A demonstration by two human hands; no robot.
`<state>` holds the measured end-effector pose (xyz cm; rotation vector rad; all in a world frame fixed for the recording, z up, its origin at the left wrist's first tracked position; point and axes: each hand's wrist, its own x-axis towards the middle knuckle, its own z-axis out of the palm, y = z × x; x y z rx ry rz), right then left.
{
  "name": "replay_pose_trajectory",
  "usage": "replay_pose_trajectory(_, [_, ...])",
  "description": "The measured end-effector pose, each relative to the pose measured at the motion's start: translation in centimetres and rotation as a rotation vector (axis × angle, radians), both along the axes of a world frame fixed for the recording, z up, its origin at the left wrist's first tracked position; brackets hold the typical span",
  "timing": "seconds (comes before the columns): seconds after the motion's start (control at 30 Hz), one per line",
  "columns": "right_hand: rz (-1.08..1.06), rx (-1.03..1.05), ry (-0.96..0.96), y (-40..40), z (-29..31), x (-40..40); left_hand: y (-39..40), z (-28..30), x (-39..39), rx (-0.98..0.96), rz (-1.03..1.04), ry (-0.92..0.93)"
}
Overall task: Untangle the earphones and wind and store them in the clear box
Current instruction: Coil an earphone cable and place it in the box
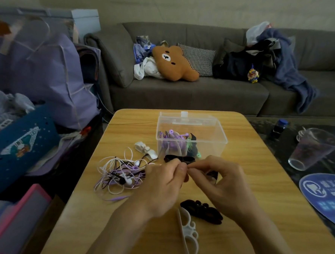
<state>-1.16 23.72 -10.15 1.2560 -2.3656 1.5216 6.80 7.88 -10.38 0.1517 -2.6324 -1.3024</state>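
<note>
A tangle of white, purple and black earphones [119, 173] lies on the wooden table [253, 196], left of my hands. The clear box [190, 137] stands open behind them and holds wound purple and green earphones. My left hand [162, 183] and my right hand [222, 180] meet at the fingertips in front of the box. Both pinch a black earphone cord that runs left into the tangle. A black cord winder [179, 159] lies just above my fingers, and a dark piece shows under my right hand.
A white winder [188, 232] and a black winder [202, 210] lie near the table's front. Another white winder [145, 149] sits left of the box. An overturned clear cup [313, 148] and a blue fan [329, 198] lie on the right. A grey sofa stands behind.
</note>
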Motion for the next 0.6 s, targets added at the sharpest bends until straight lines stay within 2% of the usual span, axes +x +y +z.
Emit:
replay_pose_trajectory(0.13, [-0.072, -0.067, -0.035, 0.2, 0.0, -0.5, -0.4, 0.3, 0.0, 0.119, -0.012, -0.03])
replay_pose_trajectory(0.3, [-0.056, -0.173, -0.23, -0.2, -0.5, -0.5, 0.4, 1.4, -0.1, 0.598, -0.056, 0.062])
replay_pose_trajectory(0.47, [-0.029, -0.212, -0.249, -2.5, -2.1, 1.2, 1.5, 1.1, -0.6, 1.03, 0.064, 0.234])
replay_pose_trajectory(0.6, [0.016, -0.198, -0.242, -3.6, -2.3, 2.2, 1.2, 1.1, -0.6, 1.199, 0.15, 0.266])
